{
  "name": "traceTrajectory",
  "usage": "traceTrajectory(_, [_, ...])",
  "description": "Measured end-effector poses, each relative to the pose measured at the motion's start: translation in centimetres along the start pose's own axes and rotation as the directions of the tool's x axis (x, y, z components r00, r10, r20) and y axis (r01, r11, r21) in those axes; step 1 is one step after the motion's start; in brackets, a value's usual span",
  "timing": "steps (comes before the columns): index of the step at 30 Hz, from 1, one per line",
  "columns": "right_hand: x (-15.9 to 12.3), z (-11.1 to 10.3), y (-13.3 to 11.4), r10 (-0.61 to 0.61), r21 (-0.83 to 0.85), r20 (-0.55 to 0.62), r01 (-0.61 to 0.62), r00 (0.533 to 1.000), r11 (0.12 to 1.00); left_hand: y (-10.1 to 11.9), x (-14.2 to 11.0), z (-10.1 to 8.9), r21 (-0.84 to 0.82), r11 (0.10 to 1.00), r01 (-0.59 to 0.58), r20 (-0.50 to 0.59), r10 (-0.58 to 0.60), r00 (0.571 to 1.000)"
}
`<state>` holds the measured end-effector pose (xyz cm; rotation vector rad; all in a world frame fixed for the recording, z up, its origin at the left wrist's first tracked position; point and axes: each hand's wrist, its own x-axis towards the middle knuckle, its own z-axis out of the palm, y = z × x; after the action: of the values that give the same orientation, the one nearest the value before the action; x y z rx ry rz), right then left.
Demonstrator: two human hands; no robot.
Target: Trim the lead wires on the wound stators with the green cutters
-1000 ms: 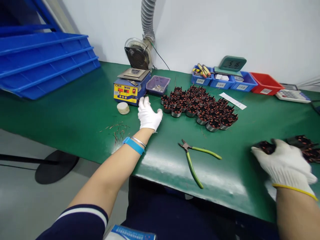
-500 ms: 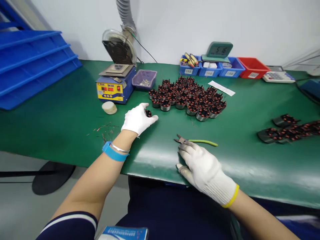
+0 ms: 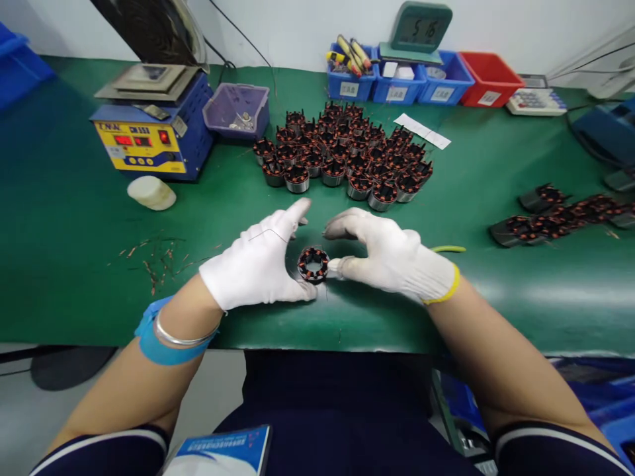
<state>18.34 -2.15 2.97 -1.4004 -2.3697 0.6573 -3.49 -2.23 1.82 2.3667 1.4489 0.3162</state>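
Note:
A small round stator (image 3: pixel 313 264) wound with copper wire sits near the front edge of the green mat (image 3: pixel 74 218). My left hand (image 3: pixel 258 268), in a white glove, presses on its left side with the thumb, forefinger stretched out. My right hand (image 3: pixel 391 254), also gloved, pinches its right side with thumb and curled fingers. A green cutter handle (image 3: pixel 449 249) sticks out from behind my right hand; the rest of the tool is hidden, so I cannot tell whether that hand holds it.
Several finished stators (image 3: pixel 347 158) stand grouped behind my hands; more lie at right (image 3: pixel 560 215). A blue-yellow solder pot (image 3: pixel 149 132), purple tray (image 3: pixel 238 109), white roll (image 3: pixel 151 193) and wire scraps (image 3: pixel 153 258) are on the left. Blue bins (image 3: pixel 397 82), a red bin (image 3: pixel 491 79) and a calculator (image 3: pixel 536 101) line the back.
My left hand brought one stator from the group to the front edge. My right hand left the pile at right, passed over the cutters and met the stator. The view dropped closer.

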Motion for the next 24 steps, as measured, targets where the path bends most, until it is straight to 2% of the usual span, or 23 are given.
traceTrajectory(3, [1.2,2.5,-0.2,-0.199,0.057,-0.097,0.205,0.975,0.977,0.4,0.5,0.8,-0.064,0.997,0.030,0.080,-0.025,0.996])
traceTrajectory(6, [1.0,3.3,0.1,-0.278,0.063,-0.141,0.289,0.950,0.955,0.9,0.9,1.4,-0.099,0.988,0.121,0.077,-0.114,0.991])
traceTrajectory(8, [0.7,3.0,0.7,-0.223,0.060,-0.175,0.236,0.959,0.970,1.0,1.0,1.5,-0.117,0.984,0.131,0.068,-0.124,0.990])
traceTrajectory(10, [0.5,2.5,1.4,-0.102,0.021,-0.187,0.107,0.977,0.994,0.6,1.0,1.2,-0.134,0.986,0.096,0.082,-0.085,0.993])
traceTrajectory(13, [0.6,2.4,1.9,0.039,-0.125,-0.086,-0.050,0.995,0.991,-0.4,0.8,0.6,-0.192,0.981,0.032,0.159,-0.001,0.987])
traceTrajectory(16, [0.9,3.2,1.6,0.042,-0.270,0.019,-0.036,0.999,0.962,-1.4,0.9,0.2,-0.380,0.925,0.011,0.200,0.071,0.977])
traceTrajectory(17, [0.9,3.5,1.5,0.032,-0.294,0.029,-0.022,0.999,0.956,-1.5,1.0,0.3,-0.452,0.892,0.033,0.190,0.060,0.980])
traceTrajectory(19, [0.9,3.8,1.2,0.021,-0.311,0.021,-0.014,1.000,0.950,-1.2,1.2,0.6,-0.522,0.845,0.116,0.149,-0.044,0.988])
traceTrajectory(20, [0.9,3.8,1.2,0.020,-0.313,0.016,-0.014,1.000,0.950,-0.8,1.3,1.0,-0.500,0.851,0.161,0.127,-0.112,0.986])
traceTrajectory(22, [0.9,3.5,1.2,0.030,-0.319,0.018,-0.023,0.999,0.947,0.2,1.3,1.6,-0.357,0.907,0.223,0.074,-0.210,0.975])
traceTrajectory(24, [0.9,2.8,1.3,0.082,-0.320,0.023,-0.070,0.996,0.945,1.1,1.2,2.1,-0.190,0.957,0.218,0.026,-0.218,0.976])
